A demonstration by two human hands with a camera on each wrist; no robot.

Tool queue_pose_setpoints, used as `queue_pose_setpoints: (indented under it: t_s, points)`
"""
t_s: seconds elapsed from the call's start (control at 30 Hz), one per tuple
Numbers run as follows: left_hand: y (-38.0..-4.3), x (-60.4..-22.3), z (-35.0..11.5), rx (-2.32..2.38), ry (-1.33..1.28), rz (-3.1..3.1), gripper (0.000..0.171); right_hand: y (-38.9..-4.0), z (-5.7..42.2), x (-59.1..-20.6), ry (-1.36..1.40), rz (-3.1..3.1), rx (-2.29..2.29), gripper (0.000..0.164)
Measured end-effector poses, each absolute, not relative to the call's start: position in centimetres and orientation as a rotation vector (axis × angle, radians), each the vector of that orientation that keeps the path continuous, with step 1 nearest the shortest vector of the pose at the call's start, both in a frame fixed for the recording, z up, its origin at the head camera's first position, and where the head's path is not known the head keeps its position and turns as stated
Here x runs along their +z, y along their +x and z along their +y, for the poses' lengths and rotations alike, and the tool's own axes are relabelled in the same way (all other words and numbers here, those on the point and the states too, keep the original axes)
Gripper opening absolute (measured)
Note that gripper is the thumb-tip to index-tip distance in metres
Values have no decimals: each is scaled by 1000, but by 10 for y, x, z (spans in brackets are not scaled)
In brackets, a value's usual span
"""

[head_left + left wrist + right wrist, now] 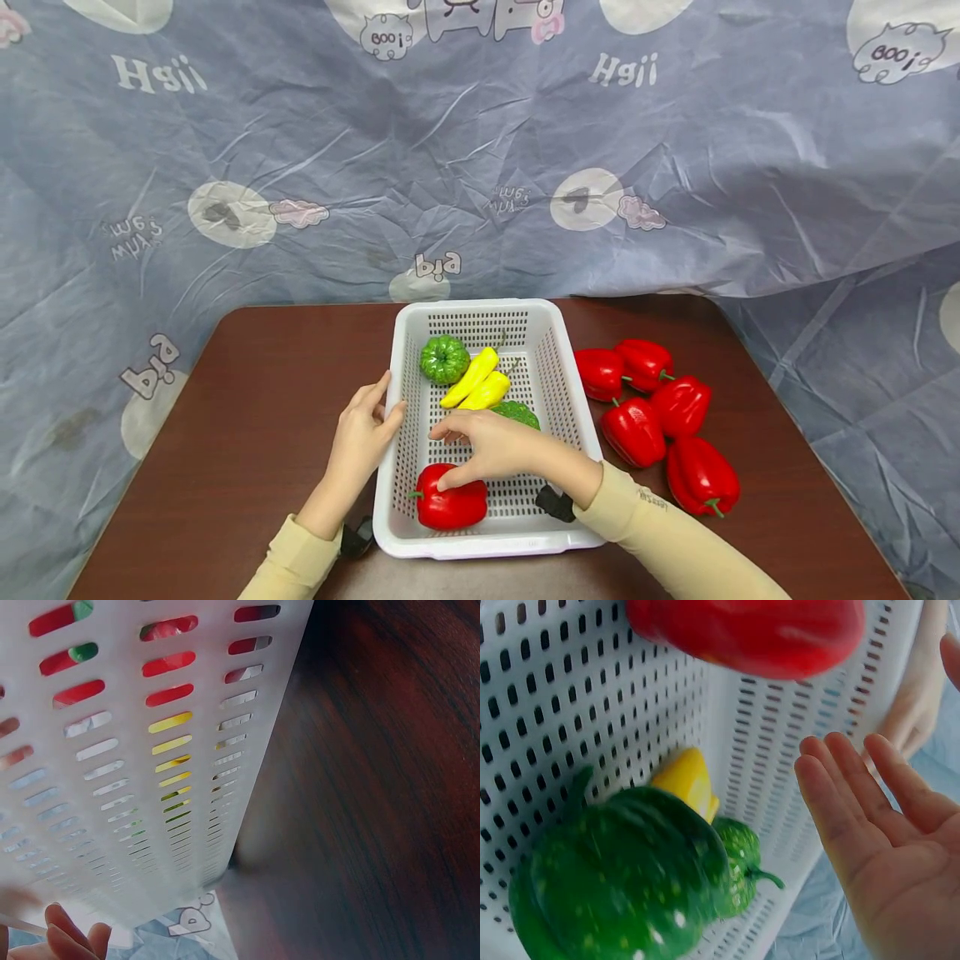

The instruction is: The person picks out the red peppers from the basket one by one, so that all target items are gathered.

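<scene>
My left hand point(358, 437) holds the left rim of a white perforated basket point(384, 492), its thumb over the edge and its fingers along the outside. Over the basket is my right hand point(491, 446), fingers extended and nothing in them. Its thumb overlaps a red bell pepper point(453, 510) lying at the near left inside the basket; the right wrist view shows palm and pepper point(757, 634) apart. Farther back in the basket lie two yellow peppers point(472, 379) and a small green pumpkin point(444, 360). A larger green pumpkin point(622, 870) is partly hidden behind my right hand in the head view.
Several red bell peppers point(633, 431) lie in a group on the brown table point(300, 375), right of the basket. Behind the table hangs a grey-blue printed cloth point(450, 150). Black wrist straps point(555, 503) show at my sleeves.
</scene>
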State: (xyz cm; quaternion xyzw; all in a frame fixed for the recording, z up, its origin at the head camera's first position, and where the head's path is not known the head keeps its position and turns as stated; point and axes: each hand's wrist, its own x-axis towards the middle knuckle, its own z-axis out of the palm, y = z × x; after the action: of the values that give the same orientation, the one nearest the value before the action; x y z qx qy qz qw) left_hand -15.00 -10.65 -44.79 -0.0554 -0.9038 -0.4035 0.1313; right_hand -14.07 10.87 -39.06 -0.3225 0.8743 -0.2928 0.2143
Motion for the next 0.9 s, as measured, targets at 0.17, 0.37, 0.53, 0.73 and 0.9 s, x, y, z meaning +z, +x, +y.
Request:
queue_pose_setpoints:
  t_s: [0.17, 0.37, 0.53, 0.73, 0.9]
  points:
    - [-149, -448, -106, -1172, -161, -2624, 54, -138, 103, -397, -925, 2408, -703, 60]
    - [-149, -447, -106, -1169, -167, -2616, 54, -137, 100, -401, -902, 2408, -569, 62]
    - [-147, -447, -106, -1172, -164, -2619, 54, -135, 98, -402, -862, 2382, -532, 61]
    - [-147, -448, -106, -1161, -166, -2614, 54, -133, 97, -406, -869, 2383, -483, 59]
    - [-147, -448, -106, -1163, -168, -2616, 54, -132, 96, -406, -864, 2383, -484, 56]
